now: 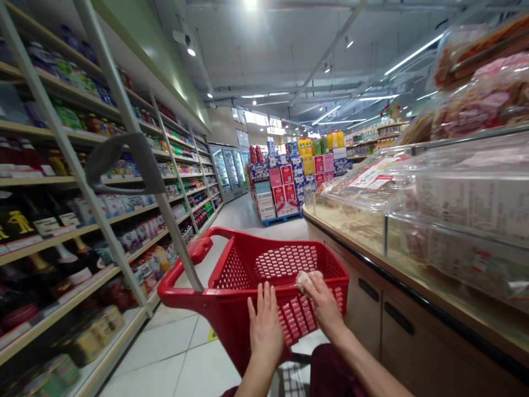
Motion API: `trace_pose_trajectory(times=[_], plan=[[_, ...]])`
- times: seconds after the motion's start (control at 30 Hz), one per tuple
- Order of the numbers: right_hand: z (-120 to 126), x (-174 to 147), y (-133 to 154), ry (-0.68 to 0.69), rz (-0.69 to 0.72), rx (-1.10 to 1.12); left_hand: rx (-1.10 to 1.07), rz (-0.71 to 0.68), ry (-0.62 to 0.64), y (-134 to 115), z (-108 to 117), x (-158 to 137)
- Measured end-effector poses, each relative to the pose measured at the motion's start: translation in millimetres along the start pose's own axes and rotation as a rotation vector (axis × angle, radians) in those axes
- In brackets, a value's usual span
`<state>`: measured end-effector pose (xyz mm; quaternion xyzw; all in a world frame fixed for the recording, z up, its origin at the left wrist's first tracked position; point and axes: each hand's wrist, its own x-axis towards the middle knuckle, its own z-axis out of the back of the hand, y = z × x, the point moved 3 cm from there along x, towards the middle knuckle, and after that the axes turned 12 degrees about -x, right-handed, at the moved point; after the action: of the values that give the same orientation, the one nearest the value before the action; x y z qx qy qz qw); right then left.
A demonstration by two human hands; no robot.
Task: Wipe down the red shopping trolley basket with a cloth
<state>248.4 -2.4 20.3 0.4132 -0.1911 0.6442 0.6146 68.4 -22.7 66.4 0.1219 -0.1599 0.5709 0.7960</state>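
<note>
A red plastic shopping basket (pixel 231 303) with lattice sides stands right in front of me, its long metal pull handle with a grey grip (pixel 151 168) rising to the left. My left hand (pixel 266 322) lies flat against the near side of the basket, fingers stretched out toward the rim. Farther right, my right hand (pixel 326 306) is at the same rim and holds a crumpled white tissue (pixel 304 280), its fingers curled over it. The visible inner walls of the basket are bare; its bottom is partly hidden by the near side.
Tall shelves of bottles and packs (pixel 95 215) line the left. Close on the right is a wooden counter (pixel 413 325) with clear plastic food boxes (pixel 467 204). Ahead, stacked drink cartons (pixel 285 184) stand on a blue pallet (pixel 283 219). Tiled floor (pixel 165 347) shows left of the basket.
</note>
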Motion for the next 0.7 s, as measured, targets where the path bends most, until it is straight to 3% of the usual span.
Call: trace_pose_trajectory(times=[0.1,0.27,0.33,0.47,0.53,0.6,0.7], plan=[[-2,4,12,0.056,0.084,0.050,0.006,-0.017,0.011,2,3,0],[11,5,-34,-0.016,-0.206,-0.065,0.006,-0.010,0.044,2,3,0],[9,4,-24,-0.006,-0.151,-0.056,0.010,0.003,0.043,0,3,1],[-4,6,33,0.048,0.088,-0.028,0.022,-0.022,0.045,-2,4,4],[-8,11,47,0.049,0.109,-0.052,0.028,-0.022,0.048,-1,5,5],[-8,16,41,0.046,0.125,-0.049,0.030,-0.020,0.048,0,5,5],[-3,17,-2,0.052,0.124,-0.046,0.010,-0.044,0.054,2,4,4]])
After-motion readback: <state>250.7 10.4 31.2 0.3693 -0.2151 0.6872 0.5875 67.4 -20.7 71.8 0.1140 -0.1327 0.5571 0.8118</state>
